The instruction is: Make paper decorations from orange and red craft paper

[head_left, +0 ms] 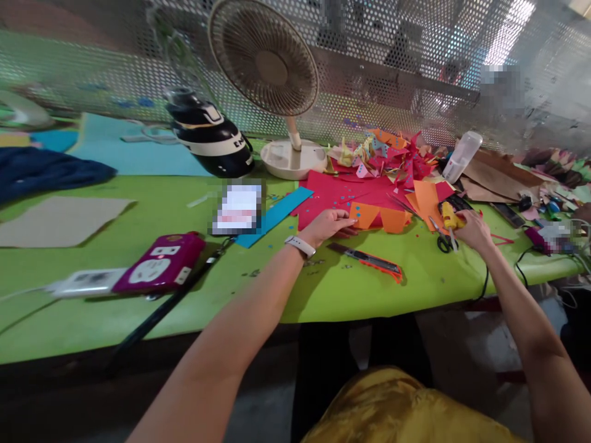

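On the green counter [305, 304], left fingers [345, 222] pinch a creased orange paper strip [393, 221], its long axis pointing rightward. Right fingers [467, 218] grip a yellow glue gun [449, 216].

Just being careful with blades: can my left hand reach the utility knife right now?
Likely yes: the left hand is at the orange strip, but the utility knife lies close by on the tabletop, with nothing covering it.
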Available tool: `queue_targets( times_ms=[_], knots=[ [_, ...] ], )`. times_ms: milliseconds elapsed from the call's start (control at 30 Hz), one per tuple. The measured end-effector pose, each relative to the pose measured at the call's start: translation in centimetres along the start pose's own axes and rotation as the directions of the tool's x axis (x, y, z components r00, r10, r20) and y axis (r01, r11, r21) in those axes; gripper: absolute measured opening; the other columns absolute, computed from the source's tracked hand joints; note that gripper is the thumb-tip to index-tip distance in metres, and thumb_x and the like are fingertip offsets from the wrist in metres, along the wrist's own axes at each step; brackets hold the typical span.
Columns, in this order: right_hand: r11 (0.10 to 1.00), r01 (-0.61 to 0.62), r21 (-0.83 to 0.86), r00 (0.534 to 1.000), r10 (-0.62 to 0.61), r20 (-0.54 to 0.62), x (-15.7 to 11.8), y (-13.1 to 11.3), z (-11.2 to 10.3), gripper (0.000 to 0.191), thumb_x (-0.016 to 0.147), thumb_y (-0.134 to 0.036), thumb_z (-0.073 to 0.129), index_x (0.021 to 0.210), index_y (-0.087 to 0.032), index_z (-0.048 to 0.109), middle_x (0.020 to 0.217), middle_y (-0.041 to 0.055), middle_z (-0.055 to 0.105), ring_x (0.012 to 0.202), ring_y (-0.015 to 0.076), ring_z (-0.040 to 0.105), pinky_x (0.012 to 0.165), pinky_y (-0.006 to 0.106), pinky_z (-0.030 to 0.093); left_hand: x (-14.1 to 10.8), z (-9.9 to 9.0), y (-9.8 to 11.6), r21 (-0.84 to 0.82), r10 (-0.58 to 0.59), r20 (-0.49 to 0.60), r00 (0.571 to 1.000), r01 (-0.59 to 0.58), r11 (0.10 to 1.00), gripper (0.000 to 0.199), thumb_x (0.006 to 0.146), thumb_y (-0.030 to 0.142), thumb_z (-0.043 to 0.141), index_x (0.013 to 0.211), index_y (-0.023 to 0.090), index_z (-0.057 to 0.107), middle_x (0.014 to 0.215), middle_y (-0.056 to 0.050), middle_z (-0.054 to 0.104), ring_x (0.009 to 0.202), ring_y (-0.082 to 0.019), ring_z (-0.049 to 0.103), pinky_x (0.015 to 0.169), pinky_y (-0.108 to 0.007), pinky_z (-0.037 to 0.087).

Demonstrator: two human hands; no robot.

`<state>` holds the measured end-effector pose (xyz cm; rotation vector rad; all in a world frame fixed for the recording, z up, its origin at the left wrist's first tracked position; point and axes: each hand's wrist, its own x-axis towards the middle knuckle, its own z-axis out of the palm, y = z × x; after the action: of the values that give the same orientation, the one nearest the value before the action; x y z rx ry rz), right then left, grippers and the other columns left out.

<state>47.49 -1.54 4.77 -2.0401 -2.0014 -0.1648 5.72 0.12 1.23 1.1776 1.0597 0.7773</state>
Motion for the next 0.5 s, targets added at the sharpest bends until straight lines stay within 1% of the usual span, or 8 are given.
queue_targets(
  times_ms=[67,133,200,300,333,400,467,500],
  knots=[
    [0.999,-0.035,0.009,0.999,0.034,0.034,-0.2,1.8,0.1,0.049,0.067,-0.040,0.069,0.112,-0.022,0.066,0.114,0.0097,0.066,0.097,0.0278,0.064,0.077,0.036,0.050,-0.1,0.0,0.1,-0.001,-0.004,0.006,1.000,0.004,1.000,0.032,0.069,0.039,0.083,0.083,0.016,0.065,0.085,-0.007,0.076,0.076,-0.017,0.073,0.069,-0.028,0.056],
    [0.999,-0.032,0.025,0.997,0.030,0.070,-0.5,3.2,0.2,0.051,0.067,-0.041,0.070,0.114,-0.022,0.066,0.113,0.0099,0.066,0.097,0.0275,0.064,0.080,0.037,0.050,-0.1,0.1,0.2,-0.003,-0.014,0.007,1.000,0.014,1.000,0.029,0.071,0.036,0.081,0.084,0.017,0.065,0.083,-0.006,0.076,0.075,-0.016,0.072,0.069,-0.027,0.056],
    [0.999,0.021,0.050,0.996,-0.025,0.090,-0.8,4.1,0.2,0.051,0.069,-0.043,0.069,0.114,-0.020,0.067,0.114,0.0112,0.066,0.101,0.0280,0.064,0.087,0.040,0.049,-0.2,0.1,0.2,-0.004,-0.018,0.010,1.000,0.018,1.000,0.026,0.073,0.035,0.080,0.084,0.017,0.065,0.082,-0.006,0.076,0.074,-0.016,0.072,0.070,-0.027,0.056],
    [0.992,0.118,0.052,0.987,-0.123,0.104,-1.0,4.8,-0.4,0.047,0.071,-0.043,0.067,0.112,-0.020,0.069,0.120,0.0125,0.066,0.114,0.0313,0.059,0.097,0.047,0.043,-0.2,0.1,0.2,0.000,-0.016,0.011,1.000,0.016,1.000,0.025,0.073,0.034,0.080,0.083,0.017,0.065,0.082,-0.006,0.076,0.074,-0.016,0.072,0.071,-0.028,0.056],
    [0.989,0.142,0.048,0.984,-0.146,0.099,-1.0,4.7,-0.7,0.044,0.072,-0.042,0.066,0.110,-0.021,0.069,0.121,0.0119,0.066,0.117,0.0317,0.057,0.099,0.048,0.041,-0.1,0.0,0.2,0.003,-0.018,0.011,1.000,0.018,1.000,0.025,0.073,0.034,0.080,0.083,0.017,0.065,0.082,-0.006,0.076,0.075,-0.016,0.072,0.071,-0.028,0.056],
    [0.985,0.160,0.064,0.986,-0.163,0.045,-0.6,3.9,-1.4,0.035,0.075,-0.039,0.063,0.105,-0.022,0.071,0.118,0.0104,0.068,0.114,0.0301,0.059,0.100,0.046,0.041,0.0,0.0,0.1,0.013,-0.025,0.011,1.000,0.025,1.000,0.026,0.073,0.036,0.080,0.083,0.017,0.065,0.080,-0.006,0.075,0.076,-0.018,0.073,0.072,-0.030,0.056],
    [0.981,0.151,0.120,0.988,-0.147,-0.044,0.1,1.9,-1.7,0.027,0.081,-0.036,0.057,0.096,-0.019,0.072,0.105,0.0105,0.071,0.101,0.0262,0.063,0.094,0.041,0.045,0.0,0.0,0.1,0.021,-0.027,0.011,1.000,0.027,0.999,0.029,0.072,0.039,0.081,0.084,0.017,0.065,0.080,-0.006,0.075,0.078,-0.019,0.073,0.073,-0.032,0.057],
    [0.977,0.151,0.148,0.988,-0.144,-0.056,0.6,0.6,-1.6,0.027,0.084,-0.034,0.053,0.095,-0.019,0.072,0.102,0.0107,0.072,0.097,0.0247,0.064,0.090,0.039,0.047,0.1,-0.1,0.1,0.022,-0.024,0.013,1.000,0.024,0.999,0.031,0.071,0.040,0.082,0.085,0.017,0.065,0.081,-0.006,0.075,0.078,-0.020,0.073,0.073,-0.032,0.057]
  ],
)
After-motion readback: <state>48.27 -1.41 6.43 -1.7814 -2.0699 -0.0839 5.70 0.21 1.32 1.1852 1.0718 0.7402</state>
